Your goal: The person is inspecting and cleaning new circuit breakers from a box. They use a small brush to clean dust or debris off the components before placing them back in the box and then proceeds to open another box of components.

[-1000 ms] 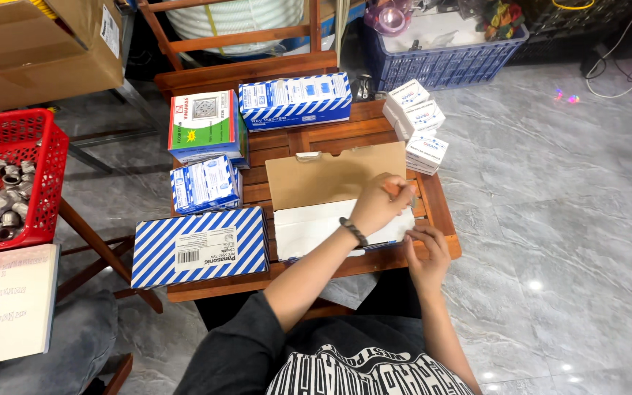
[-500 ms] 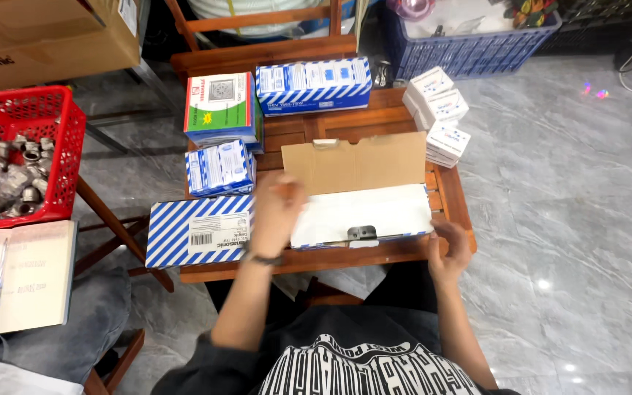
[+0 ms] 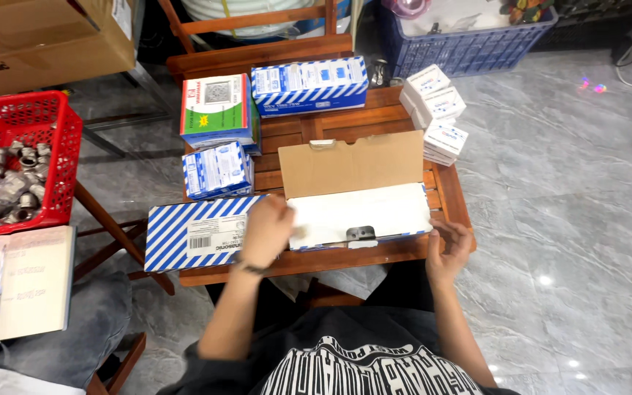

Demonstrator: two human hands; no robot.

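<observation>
The left hand (image 3: 266, 230) lies palm down across the near left corner of the open cardboard box (image 3: 356, 192), its fingers spread flat over the seam where that box meets the blue-and-white striped carton (image 3: 195, 234); they press rather than clasp, closed on nothing. The right hand (image 3: 449, 245) sits at the box's near right corner, fingers curled loosely against the box end and the edge of the wooden slatted surface (image 3: 374, 121); whether they pinch the cardboard cannot be told. Between the two hands the box stands with its brown lid flap raised away from the fingers and a white lining showing inside, and a small dark tab (image 3: 360, 233) sits at its near wall.

Beyond the left fingers are a small blue-and-white pack (image 3: 217, 170), a green-and-white box (image 3: 216, 110) and a long blue-and-white carton (image 3: 309, 86). Beyond the right fingers lies a stack of small white boxes (image 3: 434, 111). Far left of the left hand a red basket (image 3: 32, 128) holds metal fittings (image 3: 5, 186), with an open notebook (image 3: 17, 281) nearer.
</observation>
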